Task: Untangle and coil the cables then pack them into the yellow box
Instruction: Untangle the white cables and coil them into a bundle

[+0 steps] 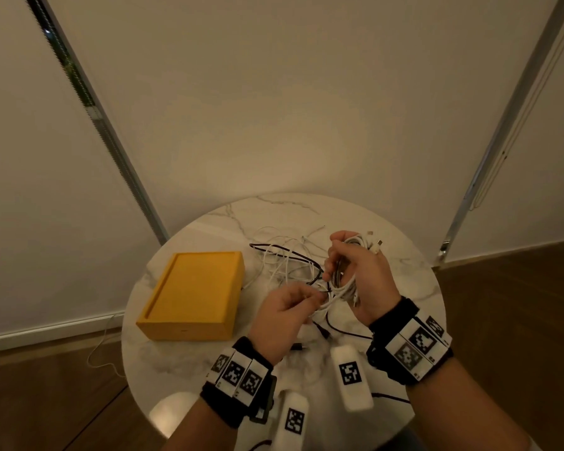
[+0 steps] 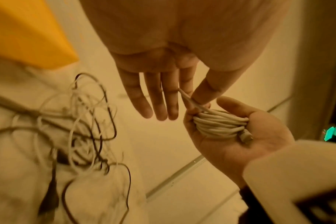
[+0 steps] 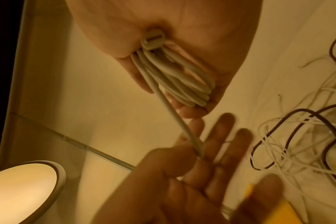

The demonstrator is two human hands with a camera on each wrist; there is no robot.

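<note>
My right hand (image 1: 339,258) grips a coil of thick white cable (image 1: 347,281) upright above the table; in the right wrist view the coil (image 3: 178,75) lies across the palm with a connector (image 3: 153,40) at its top. My left hand (image 1: 318,296) pinches the coil's free strand (image 2: 190,100) between thumb and forefinger, and its other fingers stay straight. That strand (image 3: 175,115) runs taut between the two hands. A tangle of thin white and dark cables (image 1: 287,258) lies on the table behind the hands. Left of the tangle sits the yellow box (image 1: 192,294).
The round marble table (image 1: 414,278) stands against a pale wall. Two white marker-tagged blocks (image 1: 352,375) hang under my wrists near the table's front edge. A dark cable (image 1: 342,333) trails across the front. A thin white cord (image 1: 101,349) lies on the wooden floor at the left.
</note>
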